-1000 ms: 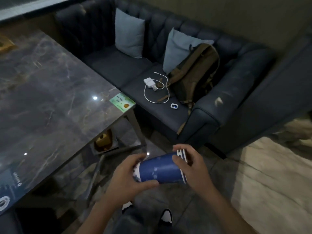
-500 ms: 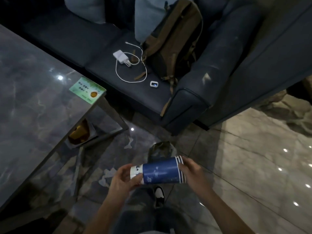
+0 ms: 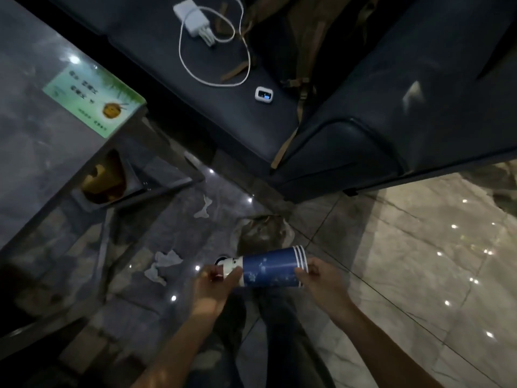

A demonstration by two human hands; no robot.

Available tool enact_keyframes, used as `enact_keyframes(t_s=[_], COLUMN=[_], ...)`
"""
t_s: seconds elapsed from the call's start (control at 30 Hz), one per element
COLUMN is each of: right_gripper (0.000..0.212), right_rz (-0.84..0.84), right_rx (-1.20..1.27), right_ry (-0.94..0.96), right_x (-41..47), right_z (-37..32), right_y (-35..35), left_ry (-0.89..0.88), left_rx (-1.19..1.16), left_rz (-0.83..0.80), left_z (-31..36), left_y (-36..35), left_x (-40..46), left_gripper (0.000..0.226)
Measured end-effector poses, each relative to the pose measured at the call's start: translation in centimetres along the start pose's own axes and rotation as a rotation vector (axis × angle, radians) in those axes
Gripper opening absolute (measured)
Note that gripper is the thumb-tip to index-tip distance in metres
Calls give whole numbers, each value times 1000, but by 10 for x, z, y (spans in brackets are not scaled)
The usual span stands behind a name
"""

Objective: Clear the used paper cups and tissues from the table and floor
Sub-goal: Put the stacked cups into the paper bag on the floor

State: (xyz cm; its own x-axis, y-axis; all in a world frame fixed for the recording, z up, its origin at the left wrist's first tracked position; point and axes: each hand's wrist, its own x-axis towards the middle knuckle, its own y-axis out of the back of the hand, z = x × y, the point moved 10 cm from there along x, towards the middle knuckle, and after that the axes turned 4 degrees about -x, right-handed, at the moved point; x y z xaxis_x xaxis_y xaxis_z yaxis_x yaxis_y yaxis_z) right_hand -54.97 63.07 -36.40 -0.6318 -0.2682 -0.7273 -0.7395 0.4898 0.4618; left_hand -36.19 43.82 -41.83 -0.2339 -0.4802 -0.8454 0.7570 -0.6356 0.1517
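Note:
A stack of blue paper cups (image 3: 270, 268) with white stripes lies sideways between both hands, above the floor. My left hand (image 3: 214, 285) grips its narrow white end, and my right hand (image 3: 321, 281) holds the striped rim end. Crumpled white tissues (image 3: 163, 264) lie on the dark floor to the left of the hands. Another tissue scrap (image 3: 204, 208) lies farther off near the table leg. A dark bag (image 3: 263, 233) with an open mouth sits on the floor just beyond the cups.
The marble table (image 3: 33, 152) with a green card (image 3: 93, 100) fills the left. A yellow object (image 3: 102, 177) sits on a shelf under it. The dark sofa (image 3: 363, 130) holds a white charger and cable (image 3: 195, 21), a small device (image 3: 263, 94) and a backpack (image 3: 302, 37).
The view has tilted down toward the floor. The hands with the cups have sunk closer to the dark bag, and the tissues on the floor have come into view.

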Motion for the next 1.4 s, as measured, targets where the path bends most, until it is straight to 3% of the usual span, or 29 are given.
enact_keyframes(t_s=[0.13, 0.3, 0.4, 0.57, 0.63, 0.7, 0.9, 1.0, 1.13, 1.23, 1.4], right_gripper=[11, 19, 5, 18, 24, 16, 12, 20, 19, 30, 26], right_rz=[-29, -61, -96, -135, -121, -108, -95, -89, -93, -82, 27], right_rx=[-84, -164, -235, -389, -408, -397, -314, -341, -346, -340, -389], right_ry=[-18, -9, 32, 88, 96, 70, 16, -1, -27, -66, -63], right_x=[68, 150, 190, 236, 250, 263, 293, 310, 329, 339, 351], right_z=[29, 68, 80, 95, 99, 106, 120, 132, 148, 158, 161], right_y=[-12, -37, -56, -90, -99, -105, -137, -156, -175, -181, -165], left_ry=[-20, 72, 103, 183, 151, 65, -158, -254, -371, -392, -341], left_rx=[53, -10, -21, 38, 66, 174, 325, 484, 555, 534, 501], left_rz=[-82, -82, -116, -140, -144, -162, -30, 29, -32, -96, -115], left_z=[-23, -73, -103, -134, -137, -135, -125, -123, -125, -131, -145], left_y=[-32, -61, -74, -87, -94, -104, -97, -89, -89, -91, -89], left_x=[45, 117, 158, 220, 236, 246, 253, 254, 255, 257, 264], left_gripper=[22, 14, 14, 13, 16, 19, 16, 5, 1, 13, 32])
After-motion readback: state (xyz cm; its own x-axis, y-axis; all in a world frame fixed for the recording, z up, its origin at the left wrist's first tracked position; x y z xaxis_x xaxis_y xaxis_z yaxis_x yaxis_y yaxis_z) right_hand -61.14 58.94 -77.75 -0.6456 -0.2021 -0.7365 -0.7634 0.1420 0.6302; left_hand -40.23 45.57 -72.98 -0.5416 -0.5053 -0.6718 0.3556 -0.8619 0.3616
